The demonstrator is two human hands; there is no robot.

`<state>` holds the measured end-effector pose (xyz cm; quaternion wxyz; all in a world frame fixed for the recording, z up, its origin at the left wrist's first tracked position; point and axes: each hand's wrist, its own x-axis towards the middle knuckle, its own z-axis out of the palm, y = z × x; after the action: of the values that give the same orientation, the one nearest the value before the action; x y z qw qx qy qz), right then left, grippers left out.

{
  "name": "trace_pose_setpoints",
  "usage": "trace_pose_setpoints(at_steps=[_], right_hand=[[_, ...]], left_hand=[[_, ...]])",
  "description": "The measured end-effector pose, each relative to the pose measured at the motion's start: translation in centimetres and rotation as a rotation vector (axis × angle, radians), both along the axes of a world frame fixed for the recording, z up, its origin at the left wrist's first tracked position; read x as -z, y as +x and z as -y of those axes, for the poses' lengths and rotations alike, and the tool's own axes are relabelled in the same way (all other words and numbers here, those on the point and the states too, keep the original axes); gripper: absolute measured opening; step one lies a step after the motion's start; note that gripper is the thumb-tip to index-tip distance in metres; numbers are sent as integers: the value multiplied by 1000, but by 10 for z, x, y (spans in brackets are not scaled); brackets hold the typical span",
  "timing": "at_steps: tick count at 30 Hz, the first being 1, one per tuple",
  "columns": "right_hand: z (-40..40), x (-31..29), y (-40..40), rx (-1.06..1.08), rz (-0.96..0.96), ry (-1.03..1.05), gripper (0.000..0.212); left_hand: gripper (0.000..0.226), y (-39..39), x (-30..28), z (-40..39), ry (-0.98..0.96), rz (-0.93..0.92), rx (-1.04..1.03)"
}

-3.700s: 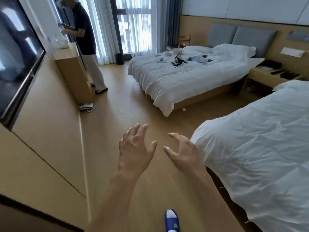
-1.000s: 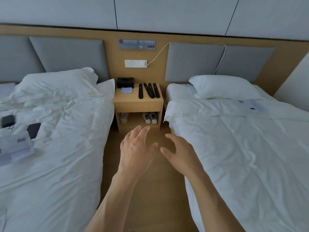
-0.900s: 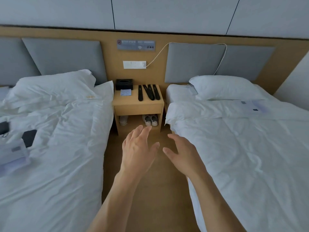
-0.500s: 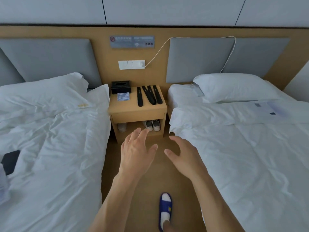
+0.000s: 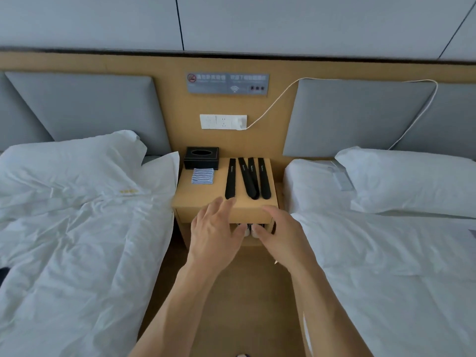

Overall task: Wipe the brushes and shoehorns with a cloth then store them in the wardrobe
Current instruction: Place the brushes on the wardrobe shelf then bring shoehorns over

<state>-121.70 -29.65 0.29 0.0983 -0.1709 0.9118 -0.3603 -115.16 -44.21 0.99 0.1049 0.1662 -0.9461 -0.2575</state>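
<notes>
Before the nightstand [image 5: 203, 199], left hand [image 5: 215, 237] and right hand [image 5: 282, 238] spread, empty.

Hotel twin room: 2 white-linen beds [image 5: 77, 228] flank 1 nightstand [image 5: 226, 202] below padded headboards [image 5: 85, 109] and a no-smoking/Wi-Fi wall sign [image 5: 228, 82].

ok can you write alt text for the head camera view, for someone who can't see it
Two bare, empty hands, left hand and right hand, reach toward a wooden nightstand between two white beds. On it lie four black brushes and shoehorns, a folded striped cloth and a black tissue box.
</notes>
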Motion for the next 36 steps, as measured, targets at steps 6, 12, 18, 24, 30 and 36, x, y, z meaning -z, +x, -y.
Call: trace_pose_setpoints(at_steps=[6,12,18,24,30,36], right_hand=[[17,10,-75,-9,26,18,53],[39,33,-150,49,58,59,47],[85,57,-242,124,86,117,41],[145,87,-327,131,161,201,40],[176,136,-381,119,269,243,42],[188,206,-422,124,447,325,43]], left_hand=[[59,-74,17,21,11,73,-16],[62,-161,42,50,45,107,33],[61,-258,66,101,79,120,83],[60,-342,96,170,117,238,69],[63,-396,151,221,140,428,56],[65,-431,225,240,229,616,5]])
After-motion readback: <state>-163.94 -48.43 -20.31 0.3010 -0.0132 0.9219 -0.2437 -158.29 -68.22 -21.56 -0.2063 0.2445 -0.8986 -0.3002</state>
